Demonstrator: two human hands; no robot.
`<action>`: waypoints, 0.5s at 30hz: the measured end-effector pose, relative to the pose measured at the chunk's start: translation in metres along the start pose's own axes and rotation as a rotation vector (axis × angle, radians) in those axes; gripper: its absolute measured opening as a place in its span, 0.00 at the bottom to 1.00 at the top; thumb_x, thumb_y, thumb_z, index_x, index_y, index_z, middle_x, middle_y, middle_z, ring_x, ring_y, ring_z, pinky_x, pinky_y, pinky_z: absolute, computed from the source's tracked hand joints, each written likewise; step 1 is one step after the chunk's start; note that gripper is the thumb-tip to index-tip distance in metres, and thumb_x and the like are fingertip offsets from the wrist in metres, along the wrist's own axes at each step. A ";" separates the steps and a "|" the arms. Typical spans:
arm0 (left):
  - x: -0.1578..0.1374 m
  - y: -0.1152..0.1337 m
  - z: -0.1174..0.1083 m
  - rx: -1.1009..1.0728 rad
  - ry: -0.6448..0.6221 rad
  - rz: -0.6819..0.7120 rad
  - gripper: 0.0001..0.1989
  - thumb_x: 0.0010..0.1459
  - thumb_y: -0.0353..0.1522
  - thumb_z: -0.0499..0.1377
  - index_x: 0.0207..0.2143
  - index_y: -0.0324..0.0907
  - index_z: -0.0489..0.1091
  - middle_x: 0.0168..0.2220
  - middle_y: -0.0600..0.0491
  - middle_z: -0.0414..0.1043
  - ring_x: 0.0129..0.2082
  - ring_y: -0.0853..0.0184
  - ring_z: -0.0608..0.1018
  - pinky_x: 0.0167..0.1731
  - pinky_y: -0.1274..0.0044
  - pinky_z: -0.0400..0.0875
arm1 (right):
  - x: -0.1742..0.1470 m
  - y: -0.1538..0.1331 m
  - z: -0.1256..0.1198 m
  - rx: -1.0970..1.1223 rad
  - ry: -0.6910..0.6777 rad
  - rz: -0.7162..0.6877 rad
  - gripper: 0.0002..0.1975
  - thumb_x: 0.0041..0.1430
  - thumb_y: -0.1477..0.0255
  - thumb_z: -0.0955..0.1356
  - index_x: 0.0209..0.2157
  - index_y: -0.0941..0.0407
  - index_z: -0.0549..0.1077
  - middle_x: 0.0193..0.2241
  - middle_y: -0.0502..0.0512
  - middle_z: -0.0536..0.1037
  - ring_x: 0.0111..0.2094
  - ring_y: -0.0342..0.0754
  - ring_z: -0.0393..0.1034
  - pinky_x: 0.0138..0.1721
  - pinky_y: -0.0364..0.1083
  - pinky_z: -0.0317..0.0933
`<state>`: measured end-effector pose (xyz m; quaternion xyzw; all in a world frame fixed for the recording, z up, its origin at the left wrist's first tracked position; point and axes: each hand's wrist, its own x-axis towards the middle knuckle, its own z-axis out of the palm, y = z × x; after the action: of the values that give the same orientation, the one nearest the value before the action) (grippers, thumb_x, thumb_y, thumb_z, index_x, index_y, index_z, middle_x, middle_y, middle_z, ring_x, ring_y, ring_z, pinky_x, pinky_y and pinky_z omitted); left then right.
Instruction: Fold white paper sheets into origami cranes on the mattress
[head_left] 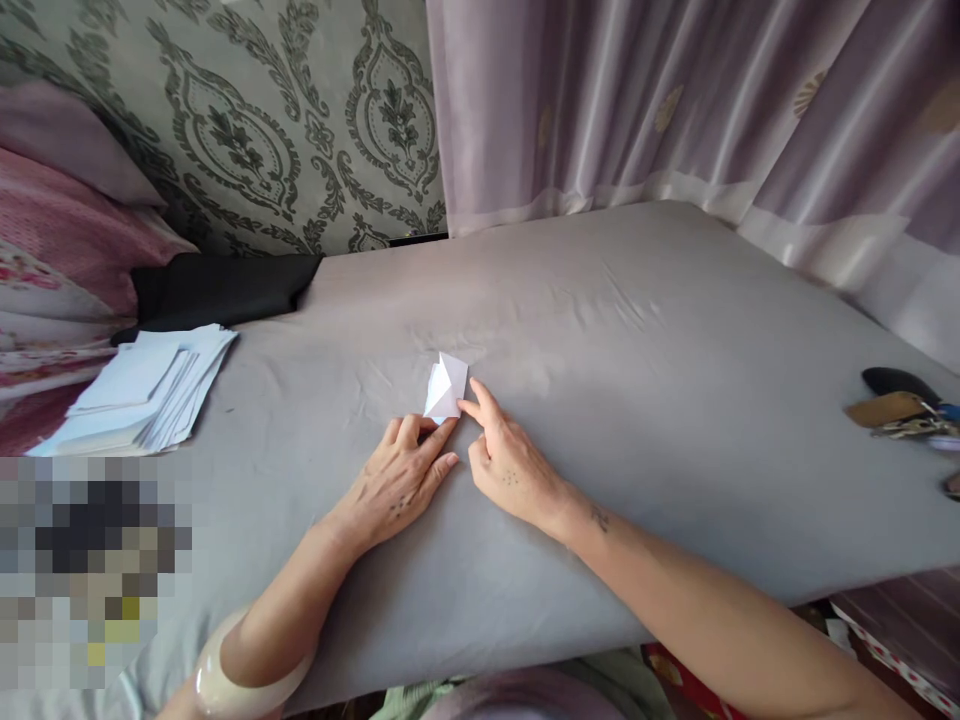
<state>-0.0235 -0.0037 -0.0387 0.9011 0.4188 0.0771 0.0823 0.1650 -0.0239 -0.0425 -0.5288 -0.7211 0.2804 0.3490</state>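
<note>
A small piece of folded white paper [450,388] lies on the grey sheet, with triangular flaps and creases meeting near its middle. My left hand [405,470] rests palm down just below it, fingers laid out flat, with fingertips touching the paper's lower edge. At the lower right side of the paper is my right hand [517,465]. Two of its fingers stretch out along the paper's right edge, one tip touching near the lower corner, while the others curl under. The undersides of both hands are hidden.
A stack of white paper sheets [142,390] lies at the left, in front of a folded black cloth [225,285]. Keys with a brown tag [885,408] sit at the far right. Purple curtains [600,100] hang behind the grey-sheeted surface [675,400]. A blurred patch covers the lower left.
</note>
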 end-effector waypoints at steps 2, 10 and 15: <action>0.001 0.001 -0.002 0.001 -0.002 -0.010 0.25 0.68 0.41 0.43 0.64 0.45 0.56 0.47 0.44 0.62 0.45 0.58 0.66 0.49 0.62 0.67 | 0.000 0.000 -0.001 -0.013 0.011 -0.004 0.39 0.52 0.85 0.57 0.66 0.60 0.42 0.55 0.65 0.71 0.57 0.52 0.64 0.57 0.58 0.60; 0.001 0.003 -0.003 -0.075 -0.027 -0.068 0.25 0.67 0.42 0.46 0.63 0.43 0.58 0.47 0.44 0.63 0.46 0.58 0.67 0.51 0.63 0.67 | -0.003 0.000 -0.003 0.022 0.045 0.058 0.38 0.53 0.84 0.57 0.65 0.58 0.44 0.53 0.62 0.74 0.55 0.52 0.67 0.54 0.56 0.61; 0.005 0.005 -0.012 -0.316 0.037 -0.214 0.22 0.66 0.44 0.46 0.54 0.43 0.68 0.46 0.46 0.68 0.46 0.59 0.72 0.49 0.66 0.68 | -0.005 -0.002 -0.002 -0.030 0.005 0.021 0.40 0.51 0.86 0.57 0.66 0.59 0.42 0.55 0.63 0.72 0.56 0.53 0.64 0.57 0.58 0.58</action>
<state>-0.0189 -0.0020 -0.0258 0.8258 0.4962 0.1492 0.2226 0.1665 -0.0294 -0.0409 -0.5421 -0.7188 0.2719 0.3400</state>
